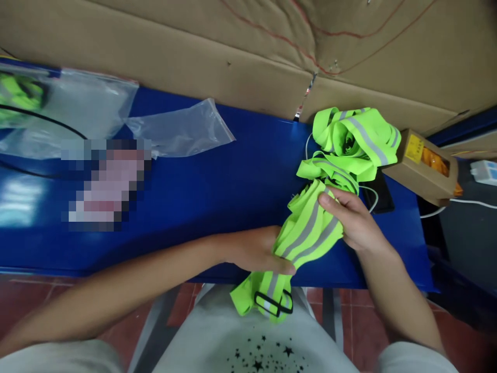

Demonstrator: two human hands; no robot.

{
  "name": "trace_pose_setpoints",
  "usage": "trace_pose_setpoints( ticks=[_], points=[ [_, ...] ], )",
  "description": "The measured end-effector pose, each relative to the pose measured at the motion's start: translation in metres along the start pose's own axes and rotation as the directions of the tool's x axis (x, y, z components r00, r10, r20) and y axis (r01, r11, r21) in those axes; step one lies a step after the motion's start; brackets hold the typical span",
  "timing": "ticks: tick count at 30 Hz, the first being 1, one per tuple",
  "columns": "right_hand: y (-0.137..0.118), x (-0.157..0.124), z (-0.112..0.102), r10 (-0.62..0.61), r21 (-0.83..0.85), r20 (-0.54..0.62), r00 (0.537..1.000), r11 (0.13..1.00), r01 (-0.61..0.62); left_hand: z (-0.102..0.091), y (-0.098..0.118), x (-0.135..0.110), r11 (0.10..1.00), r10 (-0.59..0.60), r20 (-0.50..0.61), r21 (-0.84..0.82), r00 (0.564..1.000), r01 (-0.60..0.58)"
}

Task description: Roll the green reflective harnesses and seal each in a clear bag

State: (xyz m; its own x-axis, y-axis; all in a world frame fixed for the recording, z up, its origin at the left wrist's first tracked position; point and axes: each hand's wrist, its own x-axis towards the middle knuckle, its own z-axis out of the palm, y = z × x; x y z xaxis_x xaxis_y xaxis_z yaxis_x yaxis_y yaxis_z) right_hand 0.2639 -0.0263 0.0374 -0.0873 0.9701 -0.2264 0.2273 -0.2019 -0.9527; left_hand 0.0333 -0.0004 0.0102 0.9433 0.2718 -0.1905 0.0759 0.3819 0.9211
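A folded bundle of neon yellow-green reflective strap with grey stripes stretches between my two hands over the front of the table. My left hand is closed around its lower part, thumb on top. My right hand pinches the upper folds, thumb on top and fingers mostly hidden behind. Below my left hand, the strap's end hangs at the table's edge with black rectangular buckles. More loose reflective strap lies heaped just beyond my right hand.
Clear plastic bags lie on the blue table, another green strap bundle at far left. A pixelated pinkish object lies nearby. At right are a cardboard box, a dark flat object and white cables. Cardboard lines the back.
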Motion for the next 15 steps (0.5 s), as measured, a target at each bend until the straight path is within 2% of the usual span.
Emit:
trace_pose_setpoints(
  ticks=[2, 4, 6, 7, 9, 11, 12, 13, 15],
  points=[
    [0.001, -0.002, 0.002, -0.195, -0.218, -0.148, 0.970, 0.963, 0.160, -0.002, 0.006, 0.001, 0.999, -0.032, -0.097, 0.001, 0.995, 0.033],
    [0.003, -0.005, 0.003, -0.386, -0.408, -0.262, 0.884, 0.875, 0.261, -0.005, 0.013, 0.002, 1.000, 0.023, -0.260, 0.017, 0.965, -0.019],
    [0.006, -0.008, 0.004, -0.519, -0.512, -0.319, 0.793, 0.798, 0.316, -0.007, 0.019, 0.002, 0.990, 0.141, -0.425, 0.055, 0.894, -0.130],
    [0.008, -0.010, 0.005, -0.557, -0.540, -0.326, 0.764, 0.773, 0.333, -0.007, 0.021, 0.002, 0.981, 0.192, -0.486, 0.078, 0.853, -0.176],
    [0.012, -0.012, 0.006, -0.592, -0.576, -0.336, 0.732, 0.745, 0.338, -0.007, 0.023, 0.001, 0.960, 0.279, -0.594, 0.154, 0.754, -0.234],
    [0.014, -0.012, 0.008, -0.594, -0.602, -0.347, 0.725, 0.734, 0.313, -0.006, 0.022, -0.001, 0.930, 0.363, -0.651, 0.300, 0.666, -0.213],
    [0.015, -0.011, 0.009, -0.594, -0.612, -0.349, 0.725, 0.730, 0.303, -0.004, 0.021, -0.002, 0.906, 0.402, -0.644, 0.382, 0.650, -0.182],
    [0.016, -0.011, 0.009, -0.594, -0.620, -0.349, 0.725, 0.726, 0.297, -0.003, 0.019, -0.003, 0.880, 0.427, -0.620, 0.451, 0.658, -0.146],
    [0.017, -0.008, 0.009, -0.592, -0.622, -0.350, 0.726, 0.726, 0.293, 0.001, 0.016, -0.003, 0.837, 0.433, -0.565, 0.542, 0.702, -0.079]
  ],
)
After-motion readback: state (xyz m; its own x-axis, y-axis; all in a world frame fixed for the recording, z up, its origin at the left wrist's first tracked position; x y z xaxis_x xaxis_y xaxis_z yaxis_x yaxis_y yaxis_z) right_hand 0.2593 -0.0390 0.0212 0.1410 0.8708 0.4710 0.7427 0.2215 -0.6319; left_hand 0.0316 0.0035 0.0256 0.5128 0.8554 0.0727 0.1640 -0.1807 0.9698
